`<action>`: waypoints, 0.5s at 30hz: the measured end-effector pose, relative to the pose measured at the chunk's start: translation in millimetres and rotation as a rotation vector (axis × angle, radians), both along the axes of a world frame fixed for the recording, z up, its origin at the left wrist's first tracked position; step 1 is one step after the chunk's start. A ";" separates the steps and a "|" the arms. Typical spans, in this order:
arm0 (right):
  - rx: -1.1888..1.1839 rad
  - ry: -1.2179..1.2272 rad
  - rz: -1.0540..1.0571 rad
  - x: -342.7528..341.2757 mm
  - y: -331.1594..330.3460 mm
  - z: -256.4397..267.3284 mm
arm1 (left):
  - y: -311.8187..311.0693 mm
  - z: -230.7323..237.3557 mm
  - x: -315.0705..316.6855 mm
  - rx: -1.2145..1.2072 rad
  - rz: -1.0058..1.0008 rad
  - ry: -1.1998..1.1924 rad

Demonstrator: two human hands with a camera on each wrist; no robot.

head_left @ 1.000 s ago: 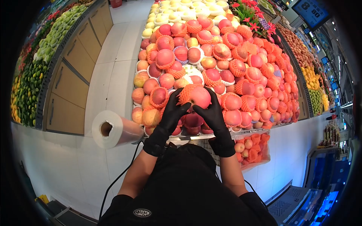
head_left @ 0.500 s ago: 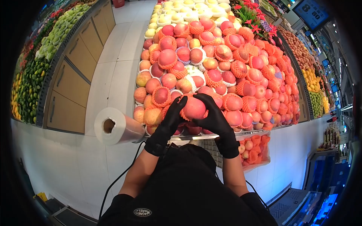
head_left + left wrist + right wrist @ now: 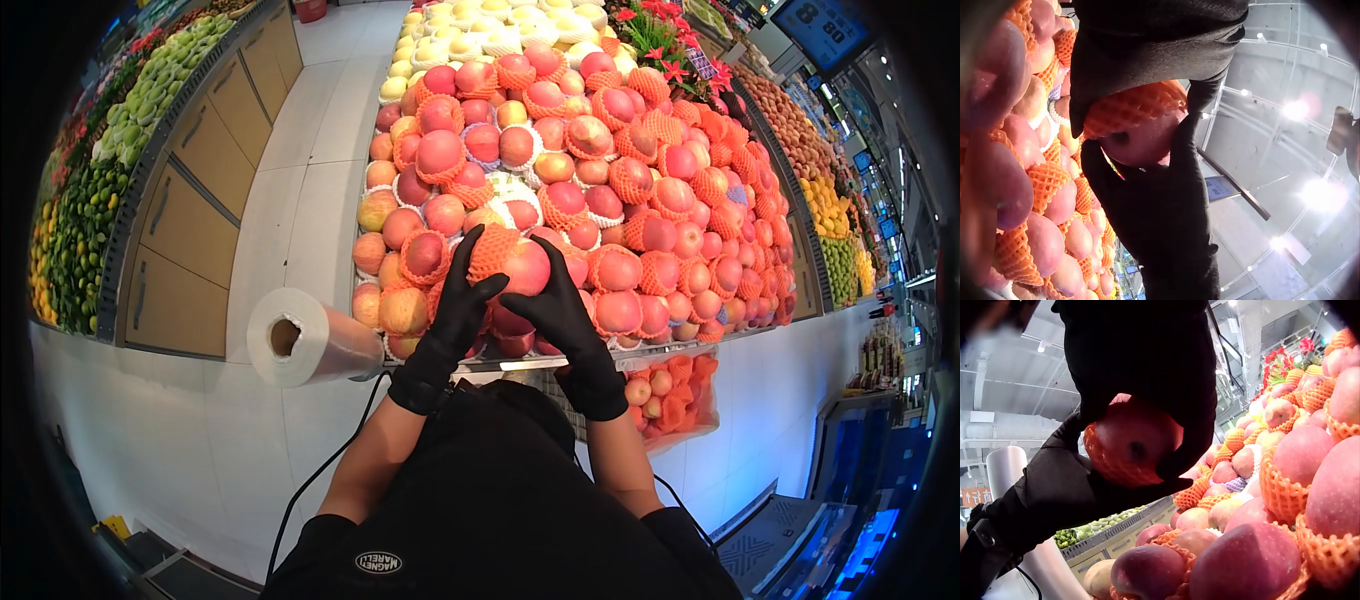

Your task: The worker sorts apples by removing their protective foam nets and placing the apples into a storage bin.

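Between two black-gloved hands, above the front of the fruit pile, is a red apple (image 3: 527, 268) with an orange foam net on its left part. The left hand (image 3: 462, 308) curls round the netted side, and the right hand (image 3: 556, 312) grips the bare side. In the left wrist view the apple (image 3: 1141, 140) shows a dark hollow at one end, with net across its upper part. The right wrist view shows the apple (image 3: 1135, 440) with the net along its lower left, fingers of both hands around it.
Rows of netted apples (image 3: 615, 268) fill the stand, with pale wrapped fruit (image 3: 470, 45) at the back. A plastic bag roll (image 3: 310, 338) sits at the stand's front left corner. Below the front edge hangs a bag of apples and nets (image 3: 672, 398). Cabinets (image 3: 187, 205) line the aisle's left.
Both hands have turned the apple, so its netted part now faces up at the left, where half a second ago mostly bare skin showed. The fingers have shifted their grip around it.
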State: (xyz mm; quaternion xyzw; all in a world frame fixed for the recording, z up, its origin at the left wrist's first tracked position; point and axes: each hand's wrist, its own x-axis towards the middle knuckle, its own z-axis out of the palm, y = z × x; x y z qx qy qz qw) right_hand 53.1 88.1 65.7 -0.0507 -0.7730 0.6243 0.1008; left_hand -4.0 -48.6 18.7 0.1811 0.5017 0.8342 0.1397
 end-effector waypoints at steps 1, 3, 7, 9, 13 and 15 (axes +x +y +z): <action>0.018 -0.006 0.005 -0.1 1.3 2.1 | -1.6 3.2 -0.4 -0.013 -0.038 -0.017; 0.054 -0.021 0.015 0.7 4.3 10.6 | -4.3 6.8 -2.2 -0.038 -0.115 -0.055; 0.011 0.041 0.038 2.3 2.5 17.6 | 3.1 0.8 -2.7 0.181 -0.217 -0.324; 0.057 0.041 0.025 3.9 7.1 11.8 | 3.9 -2.1 -1.0 0.125 -0.214 -0.323; 0.087 -0.047 0.038 13.4 10.7 8.3 | 4.9 -18.4 2.8 -0.192 -0.125 -0.029; 0.204 -0.005 0.062 16.9 21.5 -9.1 | 6.9 -22.2 7.1 -0.127 -0.168 -0.144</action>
